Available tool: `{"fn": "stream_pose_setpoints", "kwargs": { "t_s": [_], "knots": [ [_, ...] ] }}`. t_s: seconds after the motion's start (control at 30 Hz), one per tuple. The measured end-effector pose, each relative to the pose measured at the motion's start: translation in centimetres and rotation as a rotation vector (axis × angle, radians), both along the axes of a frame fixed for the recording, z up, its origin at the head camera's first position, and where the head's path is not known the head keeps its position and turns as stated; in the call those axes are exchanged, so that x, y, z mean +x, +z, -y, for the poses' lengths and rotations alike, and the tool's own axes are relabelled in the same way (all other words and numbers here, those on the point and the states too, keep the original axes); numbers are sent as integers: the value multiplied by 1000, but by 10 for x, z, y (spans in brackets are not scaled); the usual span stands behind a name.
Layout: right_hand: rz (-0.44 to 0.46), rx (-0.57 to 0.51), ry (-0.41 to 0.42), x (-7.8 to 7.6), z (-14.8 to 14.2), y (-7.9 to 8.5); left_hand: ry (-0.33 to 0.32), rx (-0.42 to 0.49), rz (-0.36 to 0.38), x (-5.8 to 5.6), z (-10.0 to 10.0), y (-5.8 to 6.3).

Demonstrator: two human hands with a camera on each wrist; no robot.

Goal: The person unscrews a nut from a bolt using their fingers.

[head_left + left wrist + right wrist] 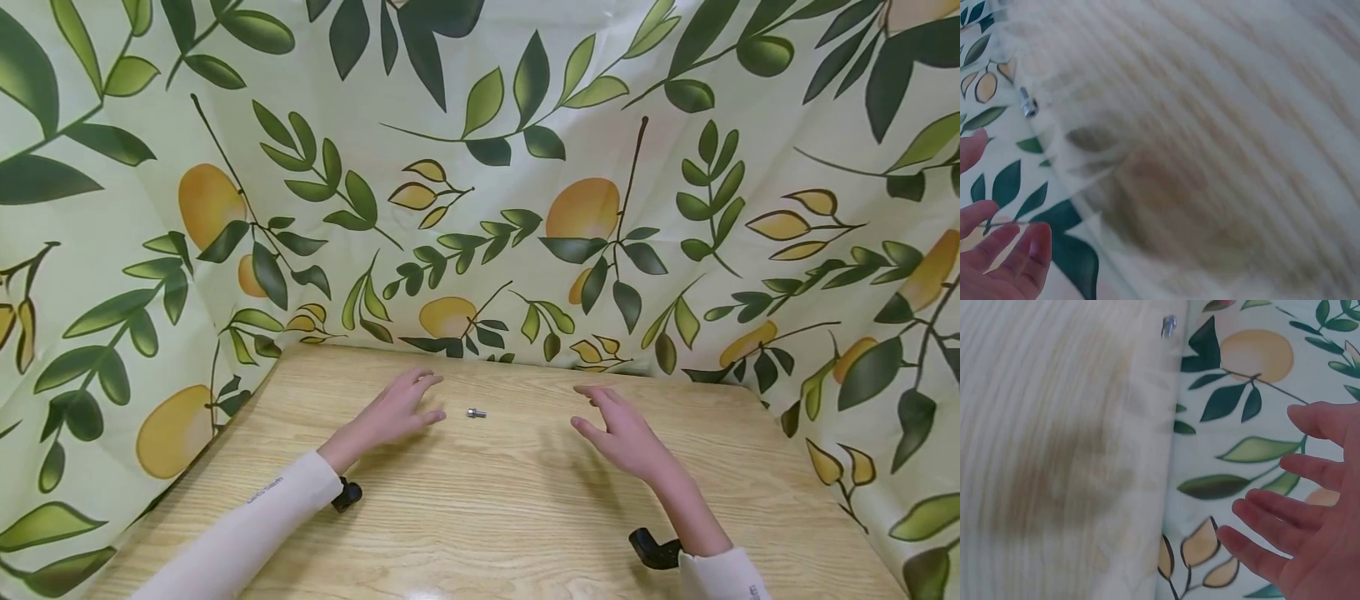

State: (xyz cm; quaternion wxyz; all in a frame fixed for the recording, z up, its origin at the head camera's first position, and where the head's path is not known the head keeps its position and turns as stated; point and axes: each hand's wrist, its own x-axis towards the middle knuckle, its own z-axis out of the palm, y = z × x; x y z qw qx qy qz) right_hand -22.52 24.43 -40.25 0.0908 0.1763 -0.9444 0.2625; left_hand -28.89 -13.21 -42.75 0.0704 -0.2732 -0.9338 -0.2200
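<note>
A small silvery metal bolt (476, 412) lies on its side on the wooden table, between the two hands. In the left wrist view the bolt (1029, 104) shows near the upper left; in the right wrist view it (1169, 326) is blurred near the top. To the bolt's left, my left hand (400, 406) hovers above the wood, fingers spread and holding nothing. Farther off on the other side is my right hand (617, 431), also raised, with thumb and fingers apart. Neither hand touches the bolt.
The light wooden table (480, 508) ends at the back against a hanging cloth (517, 183) printed with leaves and fruit, which also covers both sides. Black devices are on the left wrist (347, 495) and right wrist (655, 550).
</note>
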Motion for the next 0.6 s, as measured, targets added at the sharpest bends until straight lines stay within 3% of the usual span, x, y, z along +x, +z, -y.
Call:
{"fn": "stream_pose_setpoints", "kwargs": {
  "t_s": [0.4,0.6],
  "knots": [
    [51,-61,71,-9,32,-15,-109,4,100,-18,-37,-20],
    [88,-114,70,-10,42,-15,-94,-52,99,-30,-52,-23]
  ]
}}
